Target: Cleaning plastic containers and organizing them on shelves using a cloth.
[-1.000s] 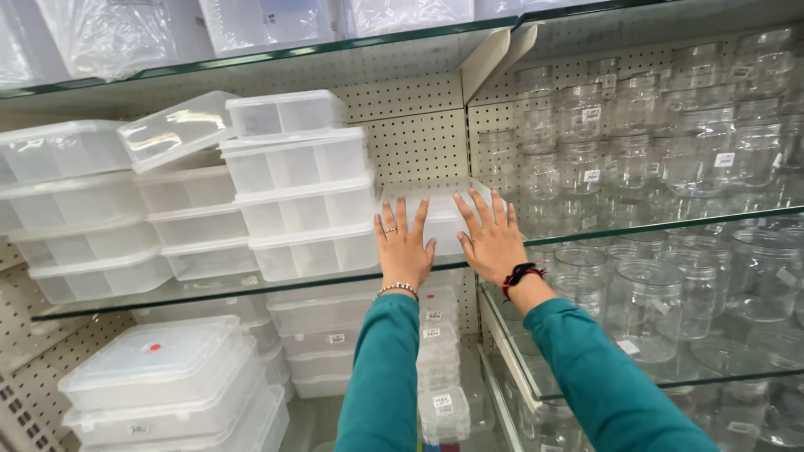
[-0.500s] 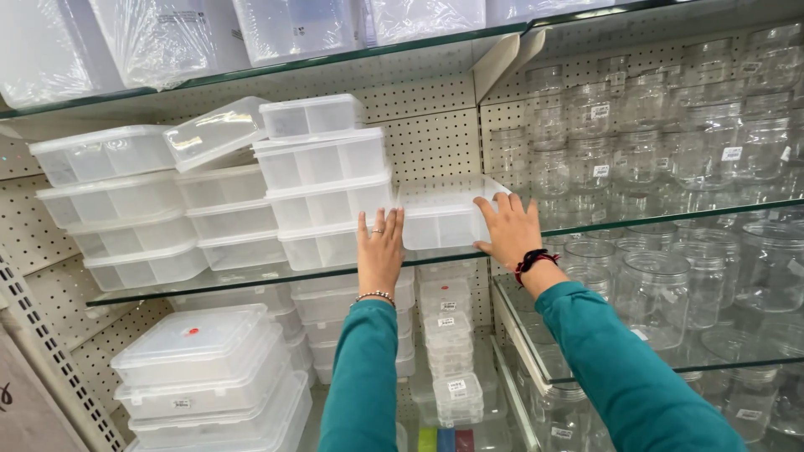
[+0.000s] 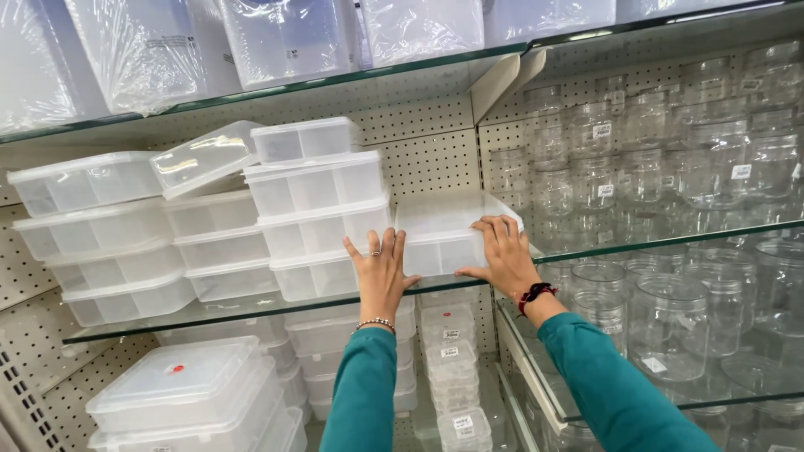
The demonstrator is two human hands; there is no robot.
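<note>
A glass shelf (image 3: 251,308) runs across the middle of the view, backed by a pegboard wall (image 3: 427,159); above it, at twelve o'clock, a second glass shelf (image 3: 276,84) carries large clear bins wrapped in plastic film (image 3: 289,38); at three o'clock a neighbouring bay holds rows of clear round jars (image 3: 670,167) on glass shelves of its own; at nine o'clock, stacks of clear lidded boxes (image 3: 92,243) stand on the middle shelf, and just right of them a taller stack of divided boxes (image 3: 318,209) rises, with one loose box (image 3: 205,159) lying tilted against its top at ten o'clock; at seven o'clock, below the shelf, larger lidded containers (image 3: 180,389) are piled; at six o'clock a column of small boxes with labels (image 3: 448,360) stands between the two teal sleeves.

The single clear lidded box (image 3: 444,234) sits on the middle shelf just right of the divided stack, at the centre of the view; the right hand (image 3: 502,255) rests on its right front corner, grip apart, fingers spread over the lid edge and front wall; the left hand (image 3: 378,272) lies flat at the seam between this box and the bottom box of the divided stack, grip apart, fingers pointing to twelve o'clock, touching both fronts; a beaded bracelet sits on the left wrist and a dark band on the right.
</note>
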